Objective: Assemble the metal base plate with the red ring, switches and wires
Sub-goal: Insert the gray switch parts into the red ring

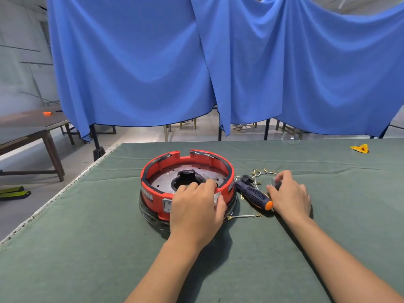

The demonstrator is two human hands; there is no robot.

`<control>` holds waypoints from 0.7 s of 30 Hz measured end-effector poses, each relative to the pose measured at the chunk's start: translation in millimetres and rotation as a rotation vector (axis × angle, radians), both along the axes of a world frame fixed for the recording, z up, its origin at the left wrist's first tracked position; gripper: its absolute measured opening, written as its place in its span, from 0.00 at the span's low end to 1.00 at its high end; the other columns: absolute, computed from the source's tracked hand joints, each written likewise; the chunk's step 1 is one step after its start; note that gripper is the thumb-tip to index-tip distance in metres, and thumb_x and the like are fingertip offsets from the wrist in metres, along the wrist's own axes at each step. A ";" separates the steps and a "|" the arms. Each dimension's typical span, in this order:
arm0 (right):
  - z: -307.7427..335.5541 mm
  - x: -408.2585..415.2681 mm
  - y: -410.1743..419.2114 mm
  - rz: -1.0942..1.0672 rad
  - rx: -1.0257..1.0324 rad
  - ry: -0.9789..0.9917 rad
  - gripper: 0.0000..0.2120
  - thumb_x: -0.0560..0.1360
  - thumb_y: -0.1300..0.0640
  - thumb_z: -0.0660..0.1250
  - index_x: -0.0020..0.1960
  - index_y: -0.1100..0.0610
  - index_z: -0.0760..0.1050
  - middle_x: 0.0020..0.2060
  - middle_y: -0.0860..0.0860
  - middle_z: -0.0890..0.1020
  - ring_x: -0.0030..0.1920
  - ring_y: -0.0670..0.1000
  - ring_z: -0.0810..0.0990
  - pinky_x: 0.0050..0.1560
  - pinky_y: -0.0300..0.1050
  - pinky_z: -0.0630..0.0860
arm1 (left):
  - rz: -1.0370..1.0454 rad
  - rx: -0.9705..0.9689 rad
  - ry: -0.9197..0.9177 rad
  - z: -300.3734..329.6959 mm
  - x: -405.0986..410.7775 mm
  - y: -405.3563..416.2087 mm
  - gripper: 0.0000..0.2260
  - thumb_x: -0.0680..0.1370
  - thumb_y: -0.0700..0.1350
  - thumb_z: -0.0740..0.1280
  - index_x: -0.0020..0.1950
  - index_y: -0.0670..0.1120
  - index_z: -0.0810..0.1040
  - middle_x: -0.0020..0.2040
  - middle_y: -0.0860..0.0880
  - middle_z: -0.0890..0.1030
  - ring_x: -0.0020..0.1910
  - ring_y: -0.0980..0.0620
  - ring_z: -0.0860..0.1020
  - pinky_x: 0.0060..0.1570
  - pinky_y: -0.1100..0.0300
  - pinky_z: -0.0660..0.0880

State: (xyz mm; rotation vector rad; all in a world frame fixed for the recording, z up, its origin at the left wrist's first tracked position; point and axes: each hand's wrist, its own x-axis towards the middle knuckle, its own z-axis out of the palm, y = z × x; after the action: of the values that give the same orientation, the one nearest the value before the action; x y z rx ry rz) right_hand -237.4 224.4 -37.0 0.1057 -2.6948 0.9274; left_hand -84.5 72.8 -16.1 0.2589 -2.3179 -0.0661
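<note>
The left hand [196,212] holds the near wall of the red ring [188,182]. Its fingers curl over the rim and its thumb presses on the outside, on a white label [217,196]. Under the fingertips, inside the ring, lies the round metal plate [166,180] with small holes. A black part [185,177] sticks up in the middle of the plate. Just left of the hand, a white switch [167,205] sits in the ring's outer wall. The ring rests on a dark shiny base [150,215]. The hand and wrist cover the front of the ring, so that part is hidden.

The right hand [289,195] is off to the right, apart from the ring. Its fingers curl down around something small and dark [278,184]. I cannot tell what it is. The hand rests on the green cloth [109,248] that covers the table.

Between the two hands lies a screwdriver [253,194] with a dark handle and an orange end. The orange end almost touches the right hand. Past the right hand's fingers lies a bunch of white wires [262,173] with little gold ends, and a black plug [246,179] is beside them. One more white wire [243,216] lies just below the screwdriver, near the base.

Far off to the right, a yellow scrap [360,148] lies on the cloth. Behind the table hangs a big blue sheet [218,62]. A brown table [32,127] stands far to the left.
</note>
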 end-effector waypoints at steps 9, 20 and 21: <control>18.6 25.9 -13.4 0.182 -0.268 0.384 0.11 0.72 0.54 0.71 0.52 0.53 0.74 0.46 0.47 0.79 0.53 0.50 0.73 0.57 0.46 0.64 | -0.017 0.009 -0.005 1.8 2.6 0.0 0.04 0.68 0.47 0.66 0.39 0.48 0.78 0.31 0.52 0.79 0.30 0.49 0.76 0.32 0.57 0.73; 50.5 65.9 -41.7 0.686 -1.103 -0.627 0.17 0.81 0.48 0.57 0.47 0.59 0.77 0.26 0.53 0.76 0.20 0.47 0.67 0.19 0.38 0.62 | -0.097 0.062 0.051 5.0 18.7 -10.9 0.05 0.67 0.50 0.65 0.36 0.50 0.78 0.27 0.54 0.76 0.28 0.52 0.73 0.31 0.63 0.64; 50.8 67.5 -43.1 0.678 -1.083 -0.630 0.19 0.80 0.45 0.57 0.47 0.59 0.76 0.25 0.52 0.74 0.19 0.47 0.66 0.19 0.38 0.60 | -0.112 0.073 0.048 4.9 19.6 -11.3 0.07 0.68 0.51 0.63 0.37 0.50 0.78 0.28 0.54 0.76 0.28 0.53 0.74 0.31 0.62 0.65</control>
State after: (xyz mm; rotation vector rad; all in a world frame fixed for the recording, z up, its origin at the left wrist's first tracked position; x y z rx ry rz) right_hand -169.9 181.3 13.7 0.5762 -2.1650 2.8591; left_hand -64.9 61.6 -11.2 0.1620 -2.2837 -0.2111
